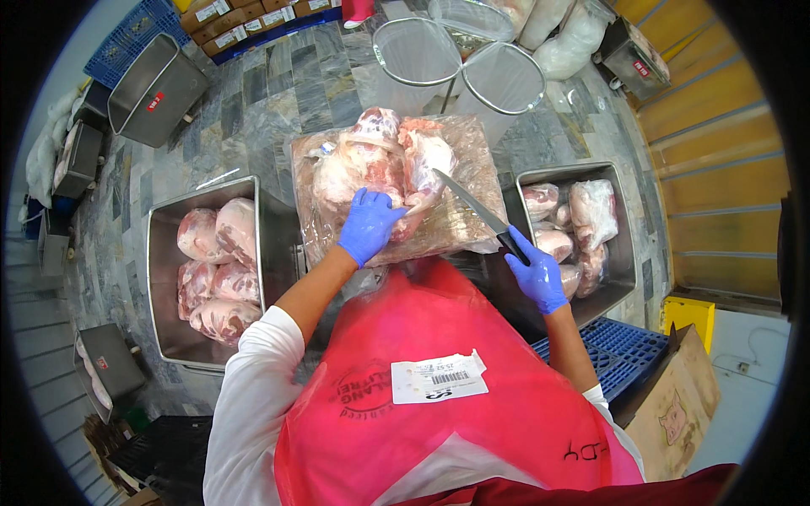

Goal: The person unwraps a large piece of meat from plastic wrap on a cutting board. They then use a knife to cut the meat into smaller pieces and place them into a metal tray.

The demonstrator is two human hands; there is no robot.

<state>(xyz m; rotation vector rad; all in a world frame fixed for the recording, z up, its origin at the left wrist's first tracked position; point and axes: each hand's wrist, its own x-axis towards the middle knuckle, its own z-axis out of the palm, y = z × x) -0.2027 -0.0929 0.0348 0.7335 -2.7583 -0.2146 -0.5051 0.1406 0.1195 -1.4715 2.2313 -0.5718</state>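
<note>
Lying on a sheet of clear crinkled plastic film (460, 223) directly in front of me is a large pile of raw pink-and-white meat cuts (384, 164), mottled with pale fat and red flesh. I am pressing my left hand in its blue disposable glove (369, 223) flat onto the near edge of the meat, fingers spread and bearing down, forearm reaching up from below. I am closing my right hand in a matching blue glove (537, 274) around the dark handle of a long steel-bladed knife (474, 207), blade angling up and left with its tip touching the meat. Standing on my left is a rectangular steel tub of meat pieces (160, 278); another such steel tub with bagged cuts (620, 211) is standing on my right.
</note>
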